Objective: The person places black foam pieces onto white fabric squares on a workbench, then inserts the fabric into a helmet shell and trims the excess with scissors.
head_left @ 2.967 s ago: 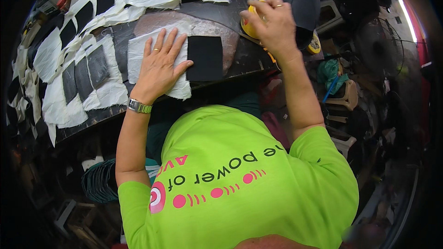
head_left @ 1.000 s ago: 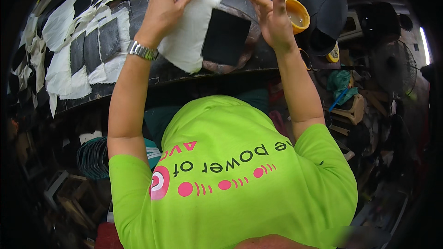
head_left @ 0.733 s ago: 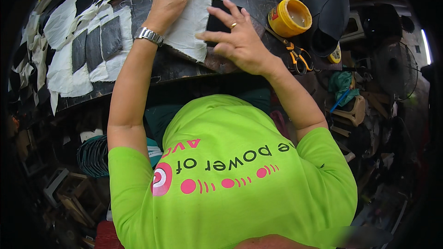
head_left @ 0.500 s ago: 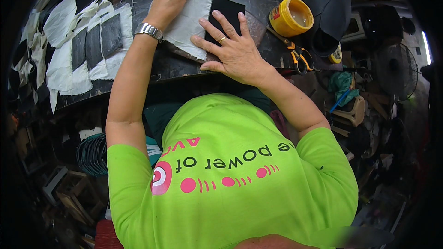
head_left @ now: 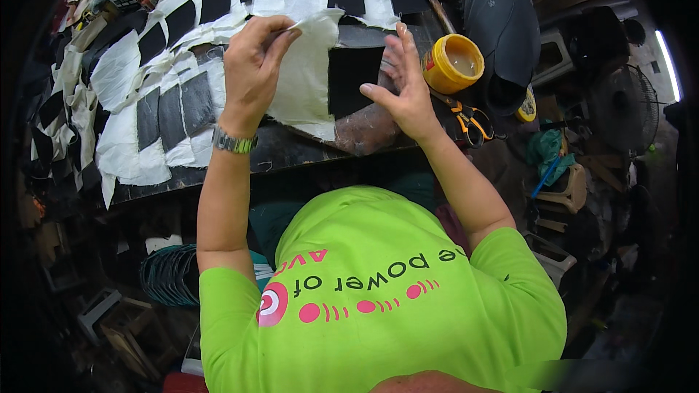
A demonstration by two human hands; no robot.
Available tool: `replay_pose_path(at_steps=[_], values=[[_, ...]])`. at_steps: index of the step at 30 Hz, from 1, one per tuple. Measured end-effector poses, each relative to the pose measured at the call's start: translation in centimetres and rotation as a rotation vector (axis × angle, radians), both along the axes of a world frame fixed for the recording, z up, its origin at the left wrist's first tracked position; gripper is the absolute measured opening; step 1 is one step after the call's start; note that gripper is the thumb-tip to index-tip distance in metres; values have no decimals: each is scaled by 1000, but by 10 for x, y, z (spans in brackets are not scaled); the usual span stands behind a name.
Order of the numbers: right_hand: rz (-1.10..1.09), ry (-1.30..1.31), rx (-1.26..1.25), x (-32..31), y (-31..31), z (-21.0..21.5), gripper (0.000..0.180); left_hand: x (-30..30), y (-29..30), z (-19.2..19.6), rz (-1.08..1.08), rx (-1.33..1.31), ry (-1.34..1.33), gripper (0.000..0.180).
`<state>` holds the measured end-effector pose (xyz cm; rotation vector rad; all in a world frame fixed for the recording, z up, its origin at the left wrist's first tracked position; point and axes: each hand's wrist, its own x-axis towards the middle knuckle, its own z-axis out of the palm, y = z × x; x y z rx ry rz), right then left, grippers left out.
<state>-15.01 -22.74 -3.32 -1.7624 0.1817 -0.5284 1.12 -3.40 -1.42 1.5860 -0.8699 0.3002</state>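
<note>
A piece of white cloth [head_left: 307, 80] lies on a worn brown board [head_left: 368, 131] at the table's near edge. Its upper edge is pinched between the thumb and fingers of my left hand [head_left: 251, 65], which wears a metal watch at the wrist. Beside the cloth, on its right, lies a flat black rectangle [head_left: 353, 86]; whether the two overlap I cannot tell. My right hand [head_left: 411, 94] is raised at the right side of the black rectangle, thumb apart from the fingers and nothing held. Its fingers are partly blurred.
A yellow jar [head_left: 444, 76] of pale liquid stands right of my right hand, with orange-and-black scissors [head_left: 473, 127] just nearer. White cloths bearing black rectangles [head_left: 195, 102] cover the table's left and far side. Stacked dark curved sheets [head_left: 502, 36] sit at the right.
My right hand has come up off the cloth and black rectangle and shifted right. The left hand keeps its pinch on the cloth's edge. The view has shifted, showing more of the far table.
</note>
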Motion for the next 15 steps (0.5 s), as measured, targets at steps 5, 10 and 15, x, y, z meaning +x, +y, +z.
replay_pose_path(at_steps=[5,10,15], values=[[354,-42,458,51,6,-3,96,4,30,28,155,80,-129,19],[182,-104,219,161,-1,5,92,25,70,67,577,61,-555,42],[-21,6,-128,235,3,8,99,-1,125,47,645,162,-433,31]])
